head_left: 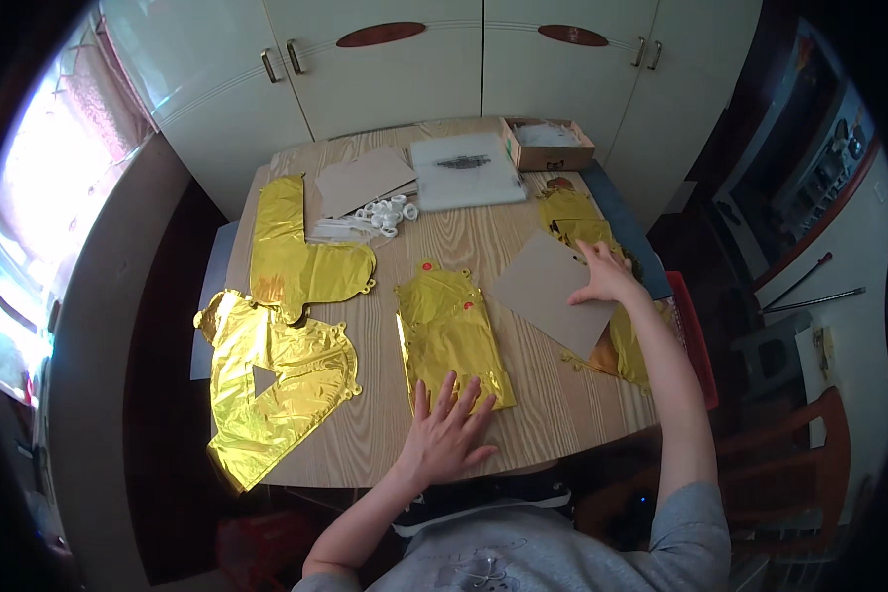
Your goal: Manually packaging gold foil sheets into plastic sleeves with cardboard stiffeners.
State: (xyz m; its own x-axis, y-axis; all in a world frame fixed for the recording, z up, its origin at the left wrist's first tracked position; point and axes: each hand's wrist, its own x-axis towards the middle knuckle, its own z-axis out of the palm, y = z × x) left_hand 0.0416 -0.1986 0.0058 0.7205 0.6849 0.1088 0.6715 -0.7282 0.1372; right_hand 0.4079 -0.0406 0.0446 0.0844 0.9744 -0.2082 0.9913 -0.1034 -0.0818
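Note:
A folded gold foil balloon [449, 331] lies in front of me, with small tabs and red dots at its far end. My left hand [442, 434] rests flat on its near end, fingers spread. To the right, my right hand [604, 274] is over the upper right edge of a grey-brown cardboard sheet [543, 291]. Its thumb lies over the sheet, apart from the curved fingers; whether it touches the sheet is hard to tell. Under and beyond the sheet is a heap of gold foil balloons [574, 205]. Two flat foil balloons, one L-shaped [311, 266] and one with a triangular hole [276, 380], lie left.
At the back of the wooden table [365, 444] are more cardboard sheets [360, 183], white rings [390, 212], a translucent plastic pack [469, 173] and an open cardboard box [553, 153]. A red tray-like edge [696, 340] shows at the right side, near a wooden chair [824, 464].

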